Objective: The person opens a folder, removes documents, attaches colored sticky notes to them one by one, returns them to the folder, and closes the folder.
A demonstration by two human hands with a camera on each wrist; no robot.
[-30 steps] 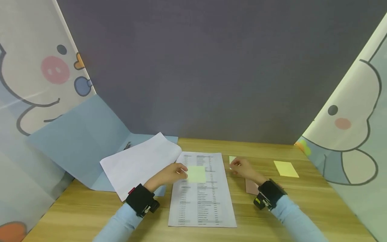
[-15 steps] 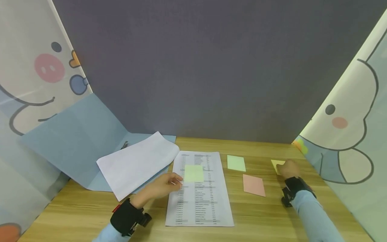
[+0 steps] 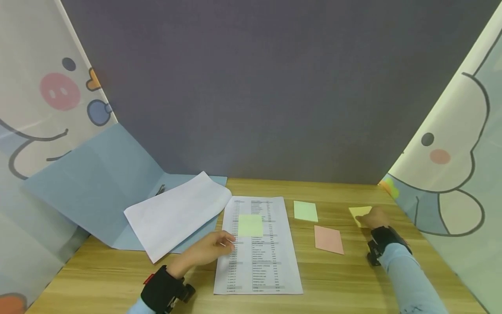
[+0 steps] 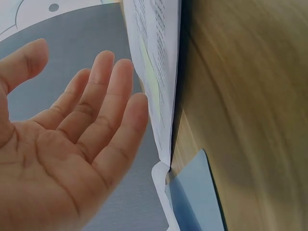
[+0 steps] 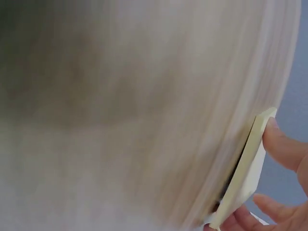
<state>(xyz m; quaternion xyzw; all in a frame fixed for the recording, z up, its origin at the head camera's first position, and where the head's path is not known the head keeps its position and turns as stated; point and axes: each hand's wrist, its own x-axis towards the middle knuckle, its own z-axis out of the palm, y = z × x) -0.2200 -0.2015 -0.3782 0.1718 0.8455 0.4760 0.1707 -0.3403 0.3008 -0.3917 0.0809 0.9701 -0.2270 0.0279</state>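
Observation:
On the right of the table my right hand [image 3: 374,217] grips a yellow sticky note pad [image 3: 357,213]. The right wrist view has the thumb [image 5: 284,149] at one edge of the pad [image 5: 245,175] and fingertips at the opposite edge. My left hand [image 3: 211,247] hovers at the left edge of a printed sheet [image 3: 270,270], its fingers loosely spread and holding nothing. A pale green sticky note [image 3: 250,225] lies on the upper part of that sheet, just beyond the left fingertips.
A green sticky note pad [image 3: 306,211] and a pink one [image 3: 328,240] lie between the sheet and my right hand. At the left, an open blue folder [image 3: 98,187] bears a folded-over white page [image 3: 178,213] and a dark pen-like item [image 3: 161,189]. A grey panel [image 3: 274,96] rises behind.
My right hand has moved right from the green pad to the yellow pad and taken hold of it. My left hand has drawn slightly back toward me from the note on the sheet.

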